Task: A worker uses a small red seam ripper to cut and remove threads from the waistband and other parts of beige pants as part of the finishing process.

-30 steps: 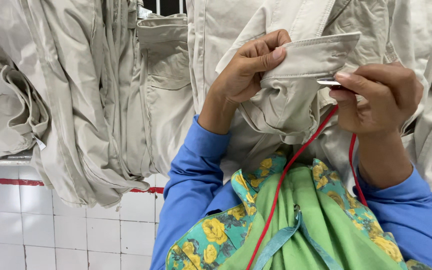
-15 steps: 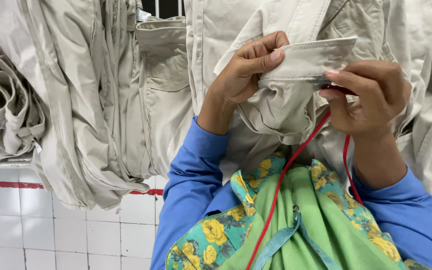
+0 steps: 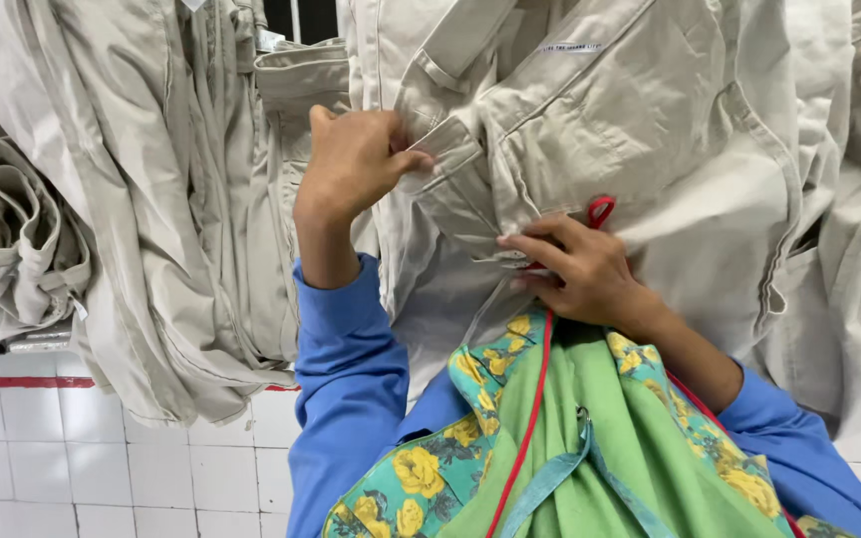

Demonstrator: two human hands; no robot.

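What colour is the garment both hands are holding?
Pale beige; the garment, gripped by the left hand and right hand, shows in the head view.

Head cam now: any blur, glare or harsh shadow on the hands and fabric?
Head view: even, soft light, no glare; left hand and beige garment sharp; right hand slightly soft at the fingertips; mild shadow in the fabric folds; strong wide-angle look-down perspective; floor tiles in focus.

support: white tiled floor (image 3: 102, 468) | red stripe (image 3: 12, 381) | garments seemingly hang above
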